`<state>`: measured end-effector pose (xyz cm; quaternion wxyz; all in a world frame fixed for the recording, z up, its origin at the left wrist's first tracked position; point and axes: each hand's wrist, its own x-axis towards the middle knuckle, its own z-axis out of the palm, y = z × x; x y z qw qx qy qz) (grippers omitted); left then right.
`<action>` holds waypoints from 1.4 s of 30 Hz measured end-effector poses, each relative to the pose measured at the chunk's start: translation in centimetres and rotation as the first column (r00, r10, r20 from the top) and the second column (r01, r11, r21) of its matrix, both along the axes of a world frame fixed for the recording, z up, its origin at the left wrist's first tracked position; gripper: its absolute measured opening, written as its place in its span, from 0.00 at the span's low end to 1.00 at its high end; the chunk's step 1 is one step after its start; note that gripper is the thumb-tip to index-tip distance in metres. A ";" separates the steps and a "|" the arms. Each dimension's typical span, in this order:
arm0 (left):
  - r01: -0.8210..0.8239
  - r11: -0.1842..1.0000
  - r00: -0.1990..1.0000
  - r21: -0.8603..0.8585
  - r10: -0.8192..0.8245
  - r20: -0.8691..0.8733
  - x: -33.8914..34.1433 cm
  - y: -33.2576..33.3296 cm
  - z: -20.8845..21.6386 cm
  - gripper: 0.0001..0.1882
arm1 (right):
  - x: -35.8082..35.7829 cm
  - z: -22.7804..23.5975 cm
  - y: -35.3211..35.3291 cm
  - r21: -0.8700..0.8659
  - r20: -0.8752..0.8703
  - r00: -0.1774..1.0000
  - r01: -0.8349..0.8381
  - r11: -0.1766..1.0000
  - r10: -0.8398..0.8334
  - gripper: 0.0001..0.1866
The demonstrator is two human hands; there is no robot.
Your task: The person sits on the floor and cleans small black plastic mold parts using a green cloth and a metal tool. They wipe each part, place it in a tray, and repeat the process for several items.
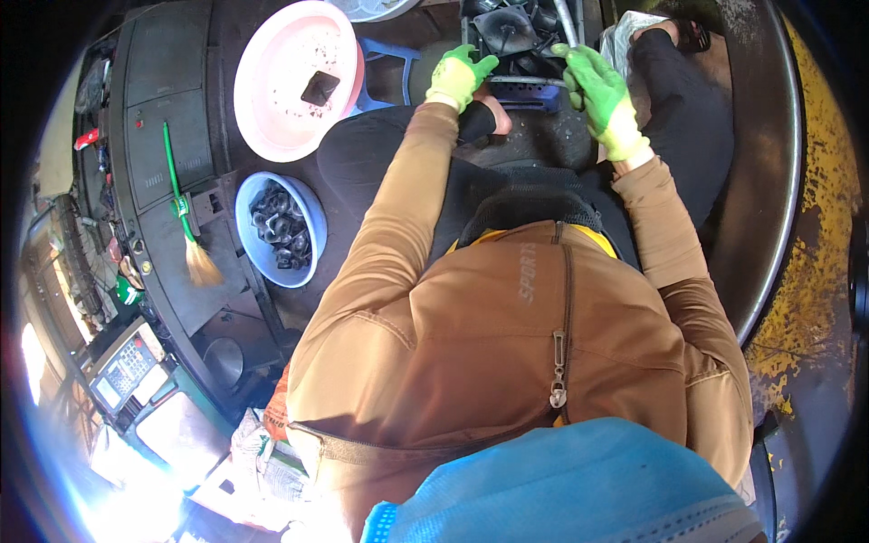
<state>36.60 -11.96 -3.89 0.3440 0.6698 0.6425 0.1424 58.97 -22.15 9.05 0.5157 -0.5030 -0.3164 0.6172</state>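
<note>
left hand [460, 74] in green glove reaching forward, grip curling loosely by the black cone-shaped metal part [505, 29] | right hand [599, 95] gripping the thin grey metal rod [534, 80] (just below that part)

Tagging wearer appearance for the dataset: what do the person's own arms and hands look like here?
Both hands wear bright green gloves with pale yellowish knit cuffs: left hand, right hand. Both arms are in long tan-brown jacket sleeves with visible seams. The jacket has a front zip with a metal pull.
</note>
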 end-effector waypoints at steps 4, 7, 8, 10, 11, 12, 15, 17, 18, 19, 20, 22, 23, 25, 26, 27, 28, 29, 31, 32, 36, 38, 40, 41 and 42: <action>0.019 0.989 0.999 0.149 -0.012 -0.053 0.5 0.9 -2.8 0.16 | -0.6 -1.1 -0.6 -0.145 -0.080 0.997 0.010 0.989 -0.022 0.13; -0.077 0.989 0.997 0.125 0.076 0.018 -1.6 2.1 -3.4 0.13 | 0.0 -1.4 -0.8 -0.168 -0.026 0.999 0.031 0.985 -0.036 0.13; -0.060 0.983 0.997 0.176 0.069 -0.042 -2.6 2.4 -3.4 0.12 | 0.1 -1.5 -0.7 -0.163 -0.024 0.999 0.019 0.986 -0.024 0.13; 0.126 0.944 0.970 0.305 -0.053 -0.236 -4.6 2.7 -3.2 0.08 | 0.1 -1.7 -0.5 -0.151 -0.017 1.000 -0.006 0.989 0.003 0.13; 0.195 0.931 0.952 0.309 -0.104 -0.288 -5.3 2.7 -3.1 0.06 | -0.1 -2.0 -0.4 -0.159 -0.005 1.000 -0.007 0.987 0.006 0.13; 0.032 0.991 0.982 0.132 -0.055 0.181 -5.5 2.5 -3.1 0.06 | -0.4 -2.4 -0.3 -0.167 0.004 1.000 -0.021 0.986 0.022 0.13; -0.205 0.889 0.617 -0.408 0.441 0.652 -5.7 2.1 -3.2 0.06 | -1.5 -4.0 -0.1 -0.223 0.048 0.997 -0.042 0.974 0.054 0.14; -0.233 0.883 0.636 -0.408 0.456 0.623 -5.2 1.9 -3.5 0.10 | -2.2 -5.4 0.0 -0.240 0.094 0.994 -0.027 0.970 0.051 0.15; -0.224 0.884 0.629 -0.409 0.452 0.633 -4.9 1.9 -3.7 0.10 | -2.4 -6.0 0.2 -0.230 0.125 0.991 -0.013 0.973 0.043 0.15; -0.216 0.886 0.622 -0.411 0.449 0.642 -4.6 1.9 -3.9 0.10 | -2.6 -6.7 0.4 -0.210 0.148 0.987 -0.024 0.977 0.057 0.15; -0.237 0.878 0.619 -0.415 0.466 0.632 -4.4 1.9 -4.1 0.10 | -3.0 -7.4 1.2 -0.207 0.313 0.949 0.024 0.978 0.042 0.18; -0.248 0.827 0.576 -0.504 0.544 0.610 -3.9 1.9 -4.4 0.10 | -3.0 -8.4 2.6 -0.087 0.587 0.806 -0.023 0.996 0.070 0.21; -0.264 0.794 0.558 -0.548 0.589 0.585 -3.8 1.9 -4.4 0.10 | -3.0 -8.9 3.2 -0.091 0.712 0.697 -0.030 0.995 0.086 0.22; -0.230 0.809 0.495 -0.541 0.576 0.650 -3.9 1.8 -4.2 0.08 | -3.3 -9.6 4.5 -0.077 0.642 0.762 -0.037 0.996 0.078 0.23; -0.234 0.780 0.426 -0.581 0.619 0.660 -4.0 1.7 -4.0 0.08 | -3.6 -9.8 4.9 -0.088 0.606 0.791 -0.035 0.996 0.081 0.24; -0.234 0.730 0.359 -0.642 0.678 0.641 -4.2 1.5 -3.7 0.08 | -3.9 -10.0 5.2 -0.111 0.557 0.824 -0.047 0.993 0.101 0.25; -0.273 0.755 0.418 -0.596 0.651 0.633 -4.5 1.5 -3.4 0.08 | -3.9 -10.1 5.2 -0.091 0.562 0.822 -0.049 0.995 0.092 0.24; -0.263 0.744 0.361 -0.615 0.667 0.652 -4.8 1.4 -3.1 0.08 | -4.0 -10.2 5.3 -0.140 0.557 0.823 -0.039 0.989 0.111 0.23; -0.242 0.708 0.245 -0.664 0.707 0.664 -5.2 1.5 -2.8 0.09 | -4.1 -10.3 5.3 -0.134 0.478 0.875 -0.017 0.991 0.079 0.22; -0.177 0.710 0.166 -0.682 0.704 0.690 -5.4 1.6 -2.8 0.09 | -4.0 -10.3 5.1 -0.114 0.513 0.855 -0.017 0.993 0.074 0.23; -0.044 0.659 -0.039 -0.751 0.750 0.661 -6.0 2.0 -3.6 0.10 | -3.9 -10.5 4.9 -0.118 0.457 0.888 0.007 0.993 0.048 0.23; -0.085 0.666 -0.008 -0.741 0.743 0.669 -6.4 2.1 -4.1 0.10 | -3.9 -10.7 4.8 -0.101 0.471 0.882 0.024 0.995 0.026 0.22; -0.108 0.663 -0.005 -0.741 0.745 0.667 -6.8 2.2 -4.2 0.10 | -3.8 -10.9 4.8 -0.134 0.439 0.897 0.014 0.991 0.047 0.24; -0.108 0.665 -0.020 -0.739 0.742 0.670 -6.9 2.2 -4.1 0.10 | -3.7 -10.9 4.7 -0.160 0.420 0.905 -0.002 0.987 0.070 0.25; -0.110 0.667 -0.037 -0.737 0.738 0.673 -7.0 2.1 -4.0 0.11 | -3.7 -11.1 4.7 -0.151 0.429 0.901 0.003 0.989 0.063 0.24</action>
